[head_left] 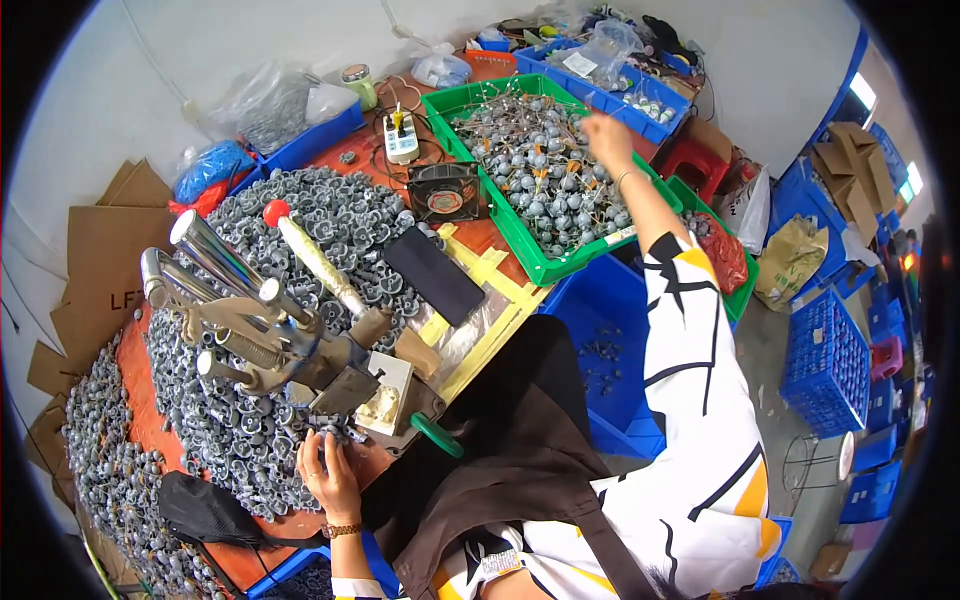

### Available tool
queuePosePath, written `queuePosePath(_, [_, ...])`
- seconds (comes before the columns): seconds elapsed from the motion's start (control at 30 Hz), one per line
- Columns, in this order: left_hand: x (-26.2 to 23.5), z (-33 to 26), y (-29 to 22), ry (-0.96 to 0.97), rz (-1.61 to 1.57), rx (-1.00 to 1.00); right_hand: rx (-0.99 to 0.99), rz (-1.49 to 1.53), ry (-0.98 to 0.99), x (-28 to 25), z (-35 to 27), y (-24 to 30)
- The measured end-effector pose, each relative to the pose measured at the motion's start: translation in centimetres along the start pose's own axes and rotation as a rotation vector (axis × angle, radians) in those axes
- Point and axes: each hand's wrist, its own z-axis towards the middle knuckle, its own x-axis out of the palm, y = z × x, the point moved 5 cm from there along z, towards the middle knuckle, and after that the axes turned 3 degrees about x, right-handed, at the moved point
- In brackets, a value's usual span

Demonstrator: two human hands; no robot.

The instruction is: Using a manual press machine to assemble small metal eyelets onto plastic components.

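Observation:
My left hand is at the near edge of a heap of grey cup-shaped plastic parts, just below the metal hand press. Its fingers are bent, with a grey plastic part at the tips. My right hand reaches to the far right side of a green tray. Grey balls on thin stems fill the tray, some with orange bits. The right fingers are drawn together; what they hold is hidden. The press has a long lever with a red knob and a pale block at its base.
On the red table lie a black phone, a small fan and a power strip. A blue bin with few grey pieces stands below the green tray. A black cloth bag lies at the near left.

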Motion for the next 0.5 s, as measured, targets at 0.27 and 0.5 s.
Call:
queuePosePath(0.27, [0.3, -1.1, 0.6, 0.014, -0.126, 0.028, -0.042, 1.115, -0.241, -10.2, 3.7, 7.8])
queuePosePath(0.5, [0.7, -0.4, 0.3, 0.021, -0.248, -0.087, 0.133, 1.064, 0.203, -5.6, -0.5, 7.2])
